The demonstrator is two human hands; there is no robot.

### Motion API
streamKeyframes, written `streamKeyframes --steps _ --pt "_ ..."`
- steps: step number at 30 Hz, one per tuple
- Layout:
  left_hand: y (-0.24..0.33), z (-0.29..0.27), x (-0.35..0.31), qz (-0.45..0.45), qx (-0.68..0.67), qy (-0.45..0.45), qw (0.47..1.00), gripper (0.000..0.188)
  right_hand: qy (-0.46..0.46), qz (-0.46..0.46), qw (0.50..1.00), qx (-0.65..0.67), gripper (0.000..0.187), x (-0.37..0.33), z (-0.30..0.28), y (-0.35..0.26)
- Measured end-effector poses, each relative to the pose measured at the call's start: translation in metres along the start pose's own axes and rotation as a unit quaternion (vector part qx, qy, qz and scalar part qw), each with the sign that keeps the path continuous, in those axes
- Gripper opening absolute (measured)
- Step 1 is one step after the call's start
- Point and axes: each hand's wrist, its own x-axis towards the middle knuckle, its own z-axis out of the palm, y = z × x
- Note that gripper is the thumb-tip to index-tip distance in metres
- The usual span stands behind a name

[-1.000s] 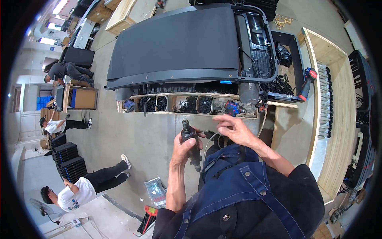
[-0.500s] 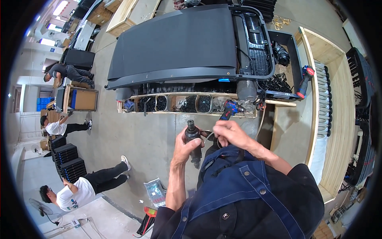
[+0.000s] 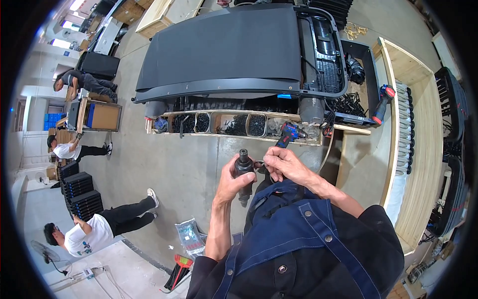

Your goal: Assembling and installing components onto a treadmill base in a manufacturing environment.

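Note:
My left hand (image 3: 232, 180) is wrapped round a black cylindrical power tool (image 3: 244, 164), its round nose pointing up and away from me. Close beside it on the right, my right hand (image 3: 288, 167) is closed in a pinch. A thin pale cord or hose shows between the two hands, but what the right fingertips grip is hidden. Just beyond the right hand, a blue-and-black cordless drill (image 3: 289, 134) rests at the edge of a long wooden parts tray (image 3: 199, 134), whose compartments hold black screws and small hardware.
A large treadmill-like machine (image 3: 224, 50) with a black deck lies ahead. To its right are a bin of black parts (image 3: 348, 103), a red-and-black power tool (image 3: 383, 104) and a long wooden crate (image 3: 423, 149). A plastic bag (image 3: 189, 236) lies on the floor. Several people work at left.
The view has shifted slightly. My right hand has drawn its fingers in a little lower and closer to the black tool, which stays in my left hand.

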Motion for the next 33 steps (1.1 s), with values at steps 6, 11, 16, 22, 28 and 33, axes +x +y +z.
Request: streamKeyframes --steps 6,11,16,22,28,33 --pt "-0.004 -0.004 -0.005 0.011 -0.029 -0.008 0.999 0.069 -0.041 0.045 0.975 0.213 0.025 -0.003 -0.001 0.023" --pt "-0.005 -0.006 -0.007 0.01 -0.007 0.0 1.0 0.067 0.099 -0.02 0.992 -0.074 0.037 -0.003 0.004 0.016" --pt "-0.004 -0.004 -0.011 0.021 0.014 0.008 1.0 0.061 0.061 0.016 0.995 -0.08 0.043 -0.001 0.007 -0.001" --pt "-0.003 -0.006 -0.013 -0.02 0.04 -0.026 0.999 0.05 0.04 0.061 0.997 -0.014 0.036 0.004 0.019 -0.001" --pt "-0.005 -0.002 -0.013 0.001 0.076 -0.017 0.997 0.05 -0.045 0.183 0.901 0.39 0.034 0.001 0.008 0.017" --pt "-0.004 -0.002 -0.011 -0.008 0.059 -0.02 0.998 0.05 -0.005 0.16 0.934 0.32 0.029 -0.006 0.004 0.006"
